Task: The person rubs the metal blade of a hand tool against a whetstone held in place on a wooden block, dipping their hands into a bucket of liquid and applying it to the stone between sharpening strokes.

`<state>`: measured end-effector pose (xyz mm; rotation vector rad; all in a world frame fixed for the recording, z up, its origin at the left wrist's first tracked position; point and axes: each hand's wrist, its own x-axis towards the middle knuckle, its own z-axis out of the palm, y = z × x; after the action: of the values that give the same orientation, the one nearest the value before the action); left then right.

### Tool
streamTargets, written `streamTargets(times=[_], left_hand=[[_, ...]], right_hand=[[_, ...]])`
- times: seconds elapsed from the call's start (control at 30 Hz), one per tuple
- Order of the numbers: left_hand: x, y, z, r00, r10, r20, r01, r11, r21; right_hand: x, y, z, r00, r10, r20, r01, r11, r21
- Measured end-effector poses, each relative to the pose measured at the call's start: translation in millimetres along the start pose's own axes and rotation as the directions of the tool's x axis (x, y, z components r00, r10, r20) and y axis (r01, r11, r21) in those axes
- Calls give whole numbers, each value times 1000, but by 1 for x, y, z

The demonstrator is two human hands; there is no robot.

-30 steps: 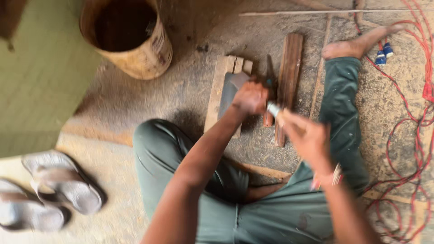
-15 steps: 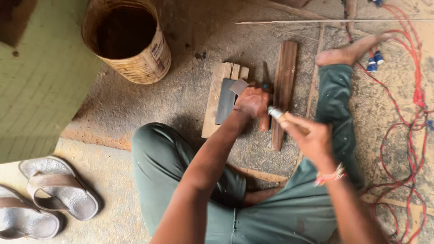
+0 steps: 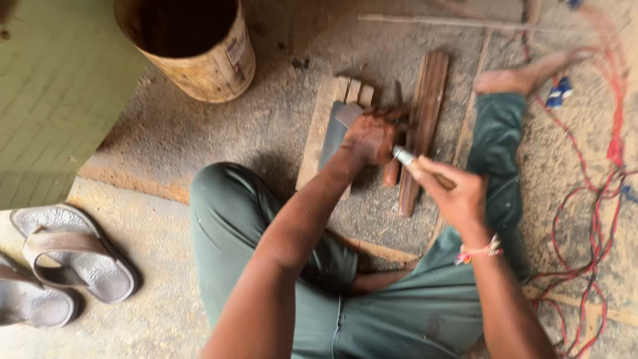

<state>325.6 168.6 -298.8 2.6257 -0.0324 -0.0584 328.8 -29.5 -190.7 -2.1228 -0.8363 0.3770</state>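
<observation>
Since the earlier frames both hands have held their grip while the view drifted slightly, so the work sits nearer the middle: the left hand (image 3: 372, 138) presses down, fingers curled shut on the flat grey blade (image 3: 347, 114) of a wooden-handled chisel (image 3: 425, 169), and the right hand (image 3: 455, 196) at its 4 o'clock wraps closed fingers round the handle. That blade lies on a dark rectangular sharpening stone (image 3: 331, 139) set in a pale wooden block (image 3: 318, 133) on the dusty floor (image 3: 199, 139), with dark brown wooden slats (image 3: 425, 100) at the stone's 3 o'clock. A round wooden bucket (image 3: 193, 46) stands at 10 o'clock, grey sandals (image 3: 73, 252) at 8 o'clock, and red cable (image 3: 608, 199) at 3 o'clock.
</observation>
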Motion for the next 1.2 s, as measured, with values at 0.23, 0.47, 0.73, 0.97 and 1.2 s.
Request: streamTargets(times=[0.23, 0.47, 0.73, 0.97, 1.2], left_hand=[[-126, 40, 22, 978, 52, 200, -52, 999, -1], [3, -27, 29, 871, 139, -471, -123, 990, 65], [-119, 40, 11, 998, 65, 5, -66, 996, 56], [-25, -3, 4, 995, -33, 98, 33, 999, 7], [-91, 27, 14, 986, -54, 156, 33, 990, 136]], right_hand=[[-137, -8, 47, 992, 123, -26, -124, 992, -38], [1, -8, 11, 994, 103, 46, -103, 995, -5], [-133, -17, 45, 987, 154, -54, -156, 987, -44], [-16, 6, 9, 997, 27, 70, -28, 1000, 11], [-96, -3, 35, 997, 68, 22, -68, 998, -3]])
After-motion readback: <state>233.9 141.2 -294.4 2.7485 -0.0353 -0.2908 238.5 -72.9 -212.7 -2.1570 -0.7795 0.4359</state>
